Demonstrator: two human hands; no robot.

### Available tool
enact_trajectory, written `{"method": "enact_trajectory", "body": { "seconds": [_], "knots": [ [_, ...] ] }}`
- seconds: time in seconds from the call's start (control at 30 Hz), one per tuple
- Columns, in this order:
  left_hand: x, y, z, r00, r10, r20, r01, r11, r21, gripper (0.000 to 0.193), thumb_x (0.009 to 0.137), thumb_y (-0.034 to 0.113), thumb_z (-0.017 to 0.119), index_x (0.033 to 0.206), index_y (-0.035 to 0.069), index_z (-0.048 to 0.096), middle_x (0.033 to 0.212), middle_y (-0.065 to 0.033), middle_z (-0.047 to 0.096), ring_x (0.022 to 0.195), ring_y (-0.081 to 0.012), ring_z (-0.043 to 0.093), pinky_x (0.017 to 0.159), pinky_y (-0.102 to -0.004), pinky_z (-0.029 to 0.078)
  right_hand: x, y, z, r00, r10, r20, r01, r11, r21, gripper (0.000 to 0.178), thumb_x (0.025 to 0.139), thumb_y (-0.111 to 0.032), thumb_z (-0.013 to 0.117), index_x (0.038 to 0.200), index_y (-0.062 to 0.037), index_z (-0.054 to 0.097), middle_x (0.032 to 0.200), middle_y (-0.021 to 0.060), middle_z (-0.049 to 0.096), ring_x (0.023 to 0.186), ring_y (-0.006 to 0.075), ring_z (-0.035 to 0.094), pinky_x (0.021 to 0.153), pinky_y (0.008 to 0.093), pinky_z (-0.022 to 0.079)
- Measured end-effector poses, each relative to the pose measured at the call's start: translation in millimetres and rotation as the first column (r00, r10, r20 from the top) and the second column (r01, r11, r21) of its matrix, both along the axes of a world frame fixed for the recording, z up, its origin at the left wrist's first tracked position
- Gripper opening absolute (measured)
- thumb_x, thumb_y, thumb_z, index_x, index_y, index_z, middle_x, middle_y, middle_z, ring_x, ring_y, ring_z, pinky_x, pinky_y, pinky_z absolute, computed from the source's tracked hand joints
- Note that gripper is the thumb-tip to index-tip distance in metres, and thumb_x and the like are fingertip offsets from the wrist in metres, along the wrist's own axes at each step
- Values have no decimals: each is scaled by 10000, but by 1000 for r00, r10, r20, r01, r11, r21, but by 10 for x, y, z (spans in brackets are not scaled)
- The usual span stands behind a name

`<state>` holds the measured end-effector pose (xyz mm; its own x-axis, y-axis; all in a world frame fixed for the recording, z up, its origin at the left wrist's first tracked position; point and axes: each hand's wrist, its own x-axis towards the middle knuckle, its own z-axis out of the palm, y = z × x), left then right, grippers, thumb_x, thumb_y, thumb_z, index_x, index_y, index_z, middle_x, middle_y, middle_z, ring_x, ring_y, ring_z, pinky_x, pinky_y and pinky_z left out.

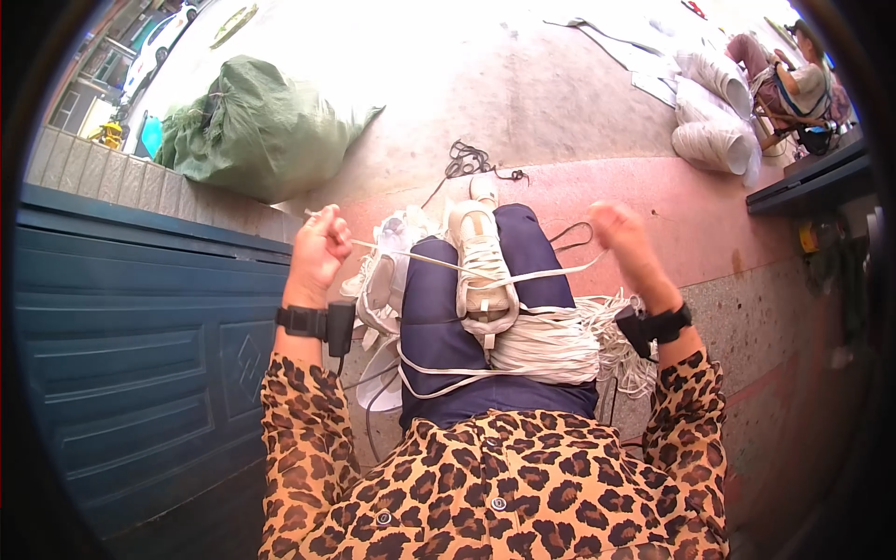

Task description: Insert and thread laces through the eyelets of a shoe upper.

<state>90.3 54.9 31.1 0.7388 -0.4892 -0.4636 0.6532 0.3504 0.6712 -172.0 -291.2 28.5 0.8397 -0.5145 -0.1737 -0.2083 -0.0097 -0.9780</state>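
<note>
Between my thighs rests a white and beige sneaker (483, 243), its toe pointing away from me and its front part laced crosswise. A flat white shoelace (551, 273) runs out from the shoe to both sides. My left hand (322, 245) is closed on one end, with a short tip showing above the fingers. Out to the right, my right hand (623, 233) is closed on the other end; its fingers are slightly blurred. Both ends look drawn out from the shoe. A thick bundle of white laces (546, 345) lies across my right thigh, its loose ends hanging off that side.
More white shoes (383, 280) are piled beside my left leg. A tangled black cord (467, 161) lies on the floor ahead. A green sack (266, 131) stands far left, above a blue metal door (140, 345). White wrapped rolls (714, 131) and a seated person (803, 84) are far right.
</note>
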Motion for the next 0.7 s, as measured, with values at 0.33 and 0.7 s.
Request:
{"method": "enact_trajectory", "body": {
  "seconds": [0.33, 0.7],
  "knots": [
    [-1232, -465, -415, 673, -739, 36, 523, 510, 683, 202, 878, 231, 536, 926, 51, 615, 694, 19, 551, 577, -30, 474, 461, -163, 362, -52, 757, -645, 917, 354, -184, -396, 743, -539, 152, 823, -126, 515, 773, -4, 592, 769, 153, 588, 760, 345, 550, 670, 399, 442],
    [-1362, -356, -531, 726, -667, 170, 363, 581, 729, 239, 869, 207, 556, 981, 7, 628, 695, 64, 540, 552, 2, 425, 472, -164, 345, 99, 1022, -681, 937, 291, -192, -291, 347, -892, 72, 729, -87, 515, 735, -88, 587, 765, 86, 546, 802, 261, 514, 674, 393, 397]
  ]
}}
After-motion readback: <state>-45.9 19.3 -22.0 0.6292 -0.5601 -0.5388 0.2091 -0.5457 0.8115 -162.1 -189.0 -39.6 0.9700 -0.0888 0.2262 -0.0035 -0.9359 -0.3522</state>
